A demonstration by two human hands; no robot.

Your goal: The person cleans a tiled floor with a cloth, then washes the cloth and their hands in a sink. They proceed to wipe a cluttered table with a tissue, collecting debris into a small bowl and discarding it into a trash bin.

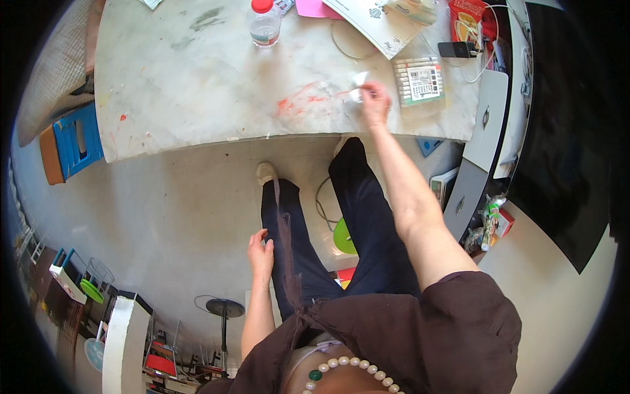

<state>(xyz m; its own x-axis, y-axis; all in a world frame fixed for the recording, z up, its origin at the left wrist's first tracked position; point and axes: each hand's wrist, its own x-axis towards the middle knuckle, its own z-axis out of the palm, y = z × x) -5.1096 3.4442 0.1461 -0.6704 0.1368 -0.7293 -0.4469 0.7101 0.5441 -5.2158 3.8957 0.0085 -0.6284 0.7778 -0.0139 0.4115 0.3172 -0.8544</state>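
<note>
My right hand [375, 102] is over the front part of a white marble-look table [197, 98], its fingers closed on a small white tissue or wipe [358, 89]. Red smears [302, 102] mark the tabletop left of that hand. To its right lies a clear pack of markers [421, 81] with a printed label. My left hand [261, 251] hangs beside my left thigh, away from the table, with its fingers loosely curled and nothing seen in them.
A clear plastic bottle with a red cap [264, 24] stands at the back. Papers [379, 24], a black charger [457, 49] and white cables lie at the back right. A blue stool [78, 140] is by the table's left end, drawers [485, 118] at its right.
</note>
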